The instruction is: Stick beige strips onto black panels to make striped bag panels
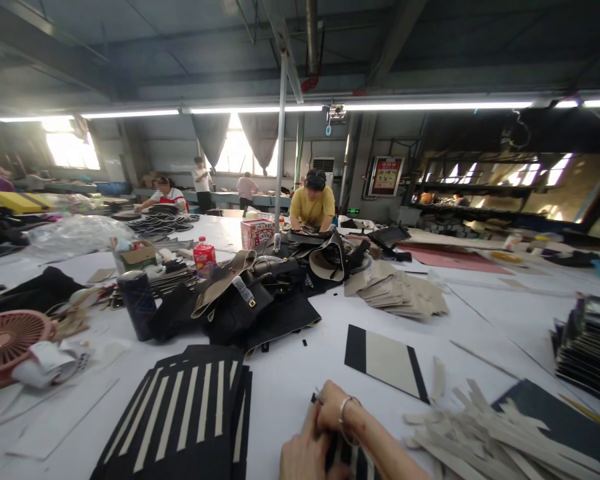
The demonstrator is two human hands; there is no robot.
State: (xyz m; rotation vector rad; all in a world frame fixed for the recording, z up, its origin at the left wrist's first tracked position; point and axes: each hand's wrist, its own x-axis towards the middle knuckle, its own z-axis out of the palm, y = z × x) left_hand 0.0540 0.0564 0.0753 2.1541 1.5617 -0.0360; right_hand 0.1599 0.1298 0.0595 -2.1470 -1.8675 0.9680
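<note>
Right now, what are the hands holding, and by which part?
Both hands, left hand and right hand, pinch a black striped piece near its top edge; the exact finger placement is hidden.

bare forearms, thin silver bangle [349,408] on one wrist.

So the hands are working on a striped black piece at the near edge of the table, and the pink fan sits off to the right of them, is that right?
Not quite. The head view shows the pink fan on the left side of the table, not the right. The rest holds: both hands, left and right, are together on a striped black piece at the near edge.
</note>
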